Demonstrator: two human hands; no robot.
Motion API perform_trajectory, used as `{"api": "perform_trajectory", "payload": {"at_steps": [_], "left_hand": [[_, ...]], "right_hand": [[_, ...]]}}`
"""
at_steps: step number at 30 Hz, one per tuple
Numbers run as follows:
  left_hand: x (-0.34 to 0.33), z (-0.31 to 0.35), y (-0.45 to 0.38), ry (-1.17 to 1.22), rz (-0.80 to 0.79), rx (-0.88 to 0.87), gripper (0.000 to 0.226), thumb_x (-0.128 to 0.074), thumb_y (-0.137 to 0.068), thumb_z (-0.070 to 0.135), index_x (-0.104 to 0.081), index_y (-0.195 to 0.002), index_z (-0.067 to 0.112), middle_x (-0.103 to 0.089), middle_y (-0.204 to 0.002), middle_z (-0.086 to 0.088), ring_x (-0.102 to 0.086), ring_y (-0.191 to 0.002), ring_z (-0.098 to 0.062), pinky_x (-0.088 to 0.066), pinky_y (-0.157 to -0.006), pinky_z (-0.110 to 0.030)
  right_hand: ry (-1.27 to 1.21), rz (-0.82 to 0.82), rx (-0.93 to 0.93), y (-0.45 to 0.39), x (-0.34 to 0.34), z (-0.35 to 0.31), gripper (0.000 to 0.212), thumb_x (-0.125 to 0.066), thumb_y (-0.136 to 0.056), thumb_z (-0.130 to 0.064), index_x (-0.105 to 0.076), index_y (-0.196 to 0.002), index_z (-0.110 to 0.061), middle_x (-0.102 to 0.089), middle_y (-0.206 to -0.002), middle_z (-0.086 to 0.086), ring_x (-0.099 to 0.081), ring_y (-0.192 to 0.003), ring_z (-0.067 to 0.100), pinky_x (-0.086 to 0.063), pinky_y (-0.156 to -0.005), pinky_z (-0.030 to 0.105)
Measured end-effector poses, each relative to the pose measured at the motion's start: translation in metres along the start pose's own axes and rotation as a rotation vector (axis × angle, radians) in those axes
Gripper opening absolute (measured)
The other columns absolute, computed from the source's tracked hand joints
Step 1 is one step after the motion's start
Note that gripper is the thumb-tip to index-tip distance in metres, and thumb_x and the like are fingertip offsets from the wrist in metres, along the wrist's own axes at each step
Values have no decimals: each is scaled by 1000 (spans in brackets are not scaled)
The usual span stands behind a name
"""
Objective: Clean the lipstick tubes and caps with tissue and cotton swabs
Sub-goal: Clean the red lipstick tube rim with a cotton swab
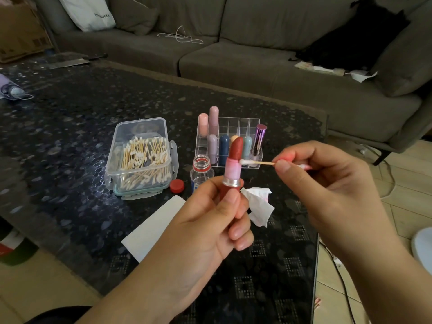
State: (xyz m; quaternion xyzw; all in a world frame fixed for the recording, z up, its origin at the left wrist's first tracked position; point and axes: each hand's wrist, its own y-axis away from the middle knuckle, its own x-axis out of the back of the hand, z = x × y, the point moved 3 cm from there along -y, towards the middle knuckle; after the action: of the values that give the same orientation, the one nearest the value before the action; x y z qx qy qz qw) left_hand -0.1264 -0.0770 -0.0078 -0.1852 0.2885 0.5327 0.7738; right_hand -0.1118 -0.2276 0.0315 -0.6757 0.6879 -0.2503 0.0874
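Observation:
My left hand (217, 216) grips the red base of an uncapped lipstick (232, 167), held upright with its dark red bullet raised above a pink inner tube and silver ring. My right hand (327, 183) pinches the wooden stem of a cotton swab (254, 162), whose white tip touches the pink inner tube. A crumpled tissue (259, 204) with pink smears lies on the table just behind my left hand. A flat white tissue (154, 228) lies to the left of my left wrist.
A clear tub of cotton swabs (140, 157) stands at centre left on the dark glass table (70, 127). A clear organiser (233, 127) holds several capped lipsticks. An open small bottle (201, 171) and its red cap (177, 185) stand between them. A grey sofa (257, 66) lies beyond.

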Motion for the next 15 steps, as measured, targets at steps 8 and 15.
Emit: {"api": "perform_trajectory", "payload": {"at_steps": [8, 15], "left_hand": [[0, 1, 2, -30, -11, 16, 7, -55, -81, 17, -62, -80, 15, -47, -66, -3, -38, -51, -12, -40, -48, -22], [-1, 2, 2, 2, -28, 26, 15, -56, -80, 22, -68, -83, 16, -47, -66, -3, -39, -52, -11, -39, -48, -22]], "right_hand": [[-14, -5, -9, 0, -3, -3, 5, -65, -79, -21, -68, -75, -23, -46, -64, 21, -36, -57, 28, -33, -51, 16], [-22, 3, -1, -2, 0, 1, 7, -65, -80, -20, -66, -73, -21, -41, -63, 24, -34, -59, 30, -33, -52, 15]]}}
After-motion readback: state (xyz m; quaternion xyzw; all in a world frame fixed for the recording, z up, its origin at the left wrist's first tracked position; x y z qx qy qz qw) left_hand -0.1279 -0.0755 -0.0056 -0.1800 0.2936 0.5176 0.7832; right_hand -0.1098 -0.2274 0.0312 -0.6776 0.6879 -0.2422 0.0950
